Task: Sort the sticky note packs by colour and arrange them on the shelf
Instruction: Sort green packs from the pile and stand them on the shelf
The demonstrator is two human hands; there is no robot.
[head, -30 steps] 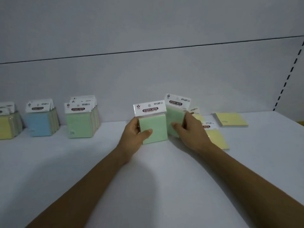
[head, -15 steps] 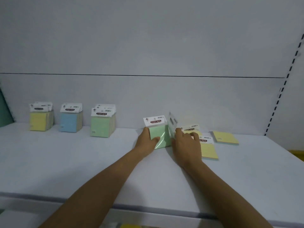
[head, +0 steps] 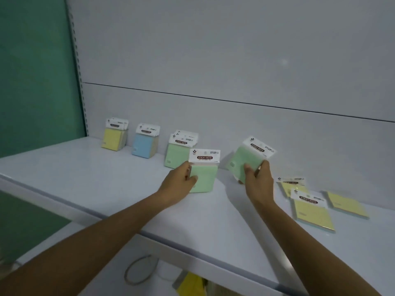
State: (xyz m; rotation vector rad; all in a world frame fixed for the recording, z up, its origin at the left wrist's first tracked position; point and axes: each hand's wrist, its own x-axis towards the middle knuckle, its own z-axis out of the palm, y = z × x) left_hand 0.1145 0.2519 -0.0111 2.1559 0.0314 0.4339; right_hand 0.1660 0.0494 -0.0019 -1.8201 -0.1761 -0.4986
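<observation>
In the middle of the frame, the left hand [head: 179, 180] grips a green pack [head: 204, 178] of sticky notes by its left edge, thumb on the front and fingers curled behind. The pack is upright with its lower edge at the white shelf [head: 106, 178]. Just right of it, the right hand [head: 258, 180] holds a second green pack [head: 245, 161], tilted to the right, its fingers wrapped round the lower right corner; whether this pack touches the shelf cannot be told. Behind the left hand, against the back panel [head: 213, 60], stands a green stack [head: 176, 154] of packs, partly hidden by the held one. Further left stand a blue stack [head: 144, 145] and a yellow stack [head: 113, 138], each apart from the next. At the right of the frame three yellow packs lie flat on the shelf: a near one [head: 313, 212], a far one [head: 289, 184] partly under it, and a bare pad [head: 346, 205] beside them. A cable loop [head: 139, 270] lies below the shelf edge.
</observation>
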